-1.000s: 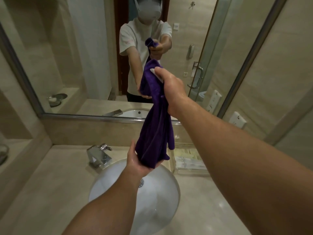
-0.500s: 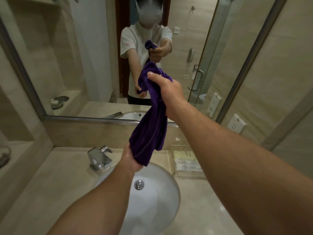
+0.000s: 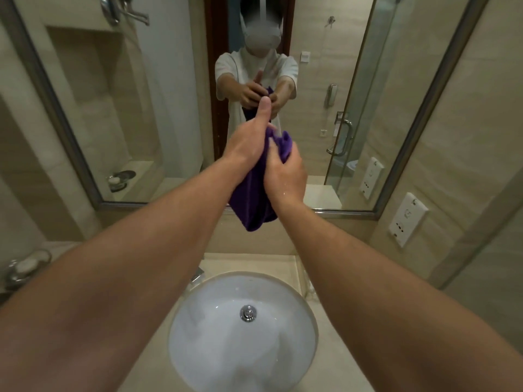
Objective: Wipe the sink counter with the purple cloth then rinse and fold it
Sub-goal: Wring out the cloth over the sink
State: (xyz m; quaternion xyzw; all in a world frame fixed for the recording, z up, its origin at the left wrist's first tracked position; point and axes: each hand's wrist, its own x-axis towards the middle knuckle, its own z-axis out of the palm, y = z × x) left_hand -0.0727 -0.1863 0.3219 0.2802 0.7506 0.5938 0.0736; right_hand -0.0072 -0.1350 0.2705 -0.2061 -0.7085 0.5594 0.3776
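Purple cloth (image 3: 254, 199) between both hands (bunched)

hands: two, the left hand (image 3: 249, 142) and the right hand (image 3: 285, 172)
cloths: one purple cloth (image 3: 252, 202)
sinks: one sink (image 3: 198, 343)
drains: one drain (image 3: 248, 313)
mirrors: one mirror (image 3: 158, 108)
wall sockets: one wall socket (image 3: 407, 219) beside the mirror
soap dishes: one soap dish (image 3: 27, 267) at the left

wall mirror (image 3: 158, 108), soap dish (image 3: 27, 267), 2 wall sockets (image 3: 407, 219)
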